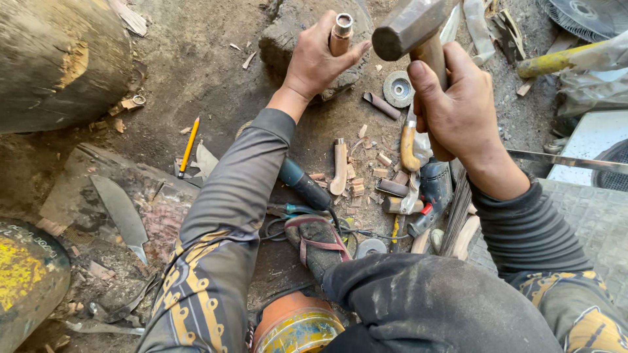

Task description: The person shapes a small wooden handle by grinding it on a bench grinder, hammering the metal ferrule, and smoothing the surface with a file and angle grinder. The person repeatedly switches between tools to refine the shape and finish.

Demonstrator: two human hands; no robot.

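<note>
My left hand (pixel 318 57) grips a wooden handle piece with a metal ferrule (pixel 341 34), held upright on a dark stone block (pixel 288 33). Raised just to the right of the ferrule is a hammer (pixel 411 29), its wooden shaft gripped in my right hand (pixel 458 108). The hammer's steel head is close to the ferrule but does not touch it.
On the dirt floor lie a yellow pencil (pixel 189 146), a knife blade (pixel 122 212), several wooden handle blanks (pixel 339 167), a grinding disc (pixel 398 89), an angle grinder (pixel 434 191) and wood chips. A big log (pixel 59 59) lies at upper left. My sandalled foot (pixel 320 238) rests in the middle.
</note>
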